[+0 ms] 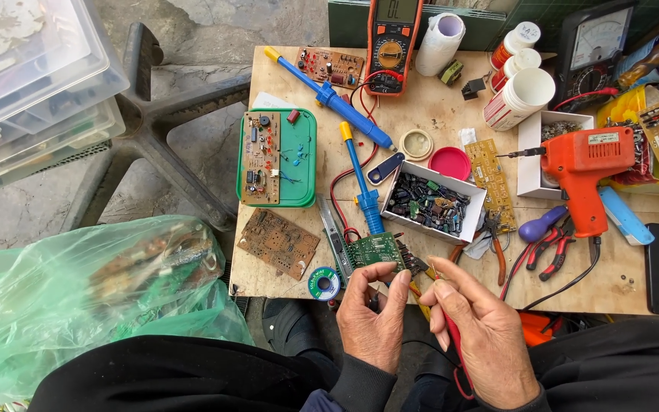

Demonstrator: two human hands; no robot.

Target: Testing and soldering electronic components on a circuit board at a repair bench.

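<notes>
Left hand [374, 320] pinched on green circuit board [376, 250] edge; right hand [484, 336] curled around red-handled tool [452, 339], over worktop [429, 114] edge.

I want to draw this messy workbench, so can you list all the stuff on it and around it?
Small circuit board: one, green, at the table's front edge, held by the left hand.
Desoldering pumps: two, blue with yellow tips, middle of the table.
Multimeter: one, orange and black, at the back.
Tray: one, green, left side, with a brown board lying in it.
Loose brown board: one, front left.
Box of parts: one, white, centre.
Solder gun: one, orange, right.
Pliers: red handles, count unclear, right front.
Solder spool: one, front edge.
Plastic bag: one, green, on the floor to the left.
Left hand: pinches the green board.
Right hand: holds a thin red tool.
</notes>
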